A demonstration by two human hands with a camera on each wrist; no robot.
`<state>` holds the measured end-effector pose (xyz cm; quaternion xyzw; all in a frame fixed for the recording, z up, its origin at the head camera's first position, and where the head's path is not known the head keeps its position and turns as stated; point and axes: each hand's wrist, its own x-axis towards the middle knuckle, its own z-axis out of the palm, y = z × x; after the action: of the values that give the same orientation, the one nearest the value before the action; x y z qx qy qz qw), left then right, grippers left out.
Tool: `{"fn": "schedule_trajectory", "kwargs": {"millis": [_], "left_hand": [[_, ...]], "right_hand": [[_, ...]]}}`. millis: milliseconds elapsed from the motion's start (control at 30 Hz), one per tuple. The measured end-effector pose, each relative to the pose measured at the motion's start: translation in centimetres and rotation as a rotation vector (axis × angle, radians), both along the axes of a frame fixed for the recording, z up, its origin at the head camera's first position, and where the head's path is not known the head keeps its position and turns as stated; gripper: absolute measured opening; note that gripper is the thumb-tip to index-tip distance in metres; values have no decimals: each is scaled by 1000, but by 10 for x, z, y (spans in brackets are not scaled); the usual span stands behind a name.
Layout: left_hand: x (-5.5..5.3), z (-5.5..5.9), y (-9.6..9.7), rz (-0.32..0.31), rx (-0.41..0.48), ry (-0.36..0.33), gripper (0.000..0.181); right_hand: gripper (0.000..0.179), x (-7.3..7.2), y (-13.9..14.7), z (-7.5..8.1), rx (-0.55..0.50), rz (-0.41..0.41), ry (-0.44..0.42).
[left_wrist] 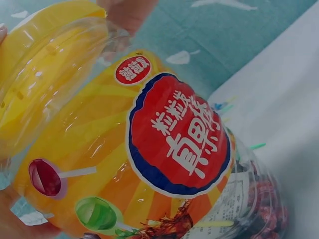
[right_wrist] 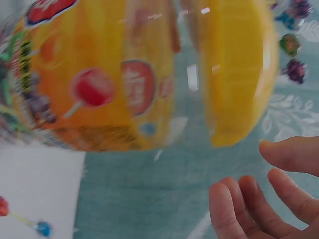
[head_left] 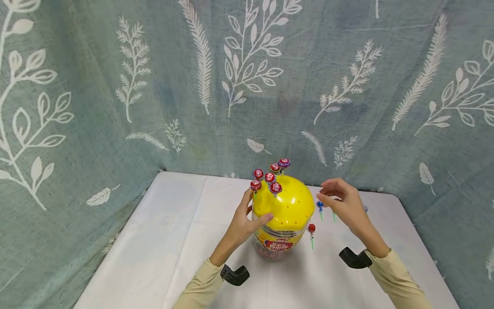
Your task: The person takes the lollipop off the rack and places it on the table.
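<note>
A clear lollipop jar (head_left: 278, 245) with an orange printed label stands on the table under a domed yellow lid (head_left: 295, 199) dotted with small holes. Several wrapped lollipops (head_left: 269, 177) stick up from the lid's back left side. My left hand (head_left: 240, 225) grips the jar's upper left side, thumb over the lid's front and fingers round the far side. To the right of the lid, my right hand (head_left: 344, 207) is raised with fingers loosely bent. In the right wrist view a gap shows between its thumb and fingers (right_wrist: 223, 206), with nothing held.
On the table right of the jar lie a red lollipop (head_left: 311, 228) and a blue lollipop (head_left: 320, 205), with more partly hidden behind my right hand. Wrapped lollipops (left_wrist: 266, 201) fill the jar's bottom. Leaf-patterned curtains (head_left: 270, 86) enclose the white table (head_left: 173, 223).
</note>
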<state>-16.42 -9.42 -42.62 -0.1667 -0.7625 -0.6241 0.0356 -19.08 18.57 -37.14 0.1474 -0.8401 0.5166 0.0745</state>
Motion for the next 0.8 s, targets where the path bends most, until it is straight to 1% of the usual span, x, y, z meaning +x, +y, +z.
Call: {"fn": "schedule_trajectory", "kwargs": {"millis": [167,200,233,267,433,600,800], "left_hand": [[-1,-4,3,25,15,17,83],[-4,-9,4,32,19,28,82],[-6,-15,4,40,25,41,82],[-7,-16,4,44,28,49,82],[-9,-19,6,53,55,73,83],[-9,-21,7,62,59,71,82],[-9,-21,8,54,72,71,80]], "right_hand": [[28,2,-6,17,-4,27,31],[28,1,-7,19,-6,35,37],[29,-2,-7,18,-10,43,46],[29,-2,-9,21,-16,53,52],[31,-8,-20,31,-27,95,68],[33,-16,-33,41,-50,144,89],[34,-25,-46,49,-60,185,125]]}}
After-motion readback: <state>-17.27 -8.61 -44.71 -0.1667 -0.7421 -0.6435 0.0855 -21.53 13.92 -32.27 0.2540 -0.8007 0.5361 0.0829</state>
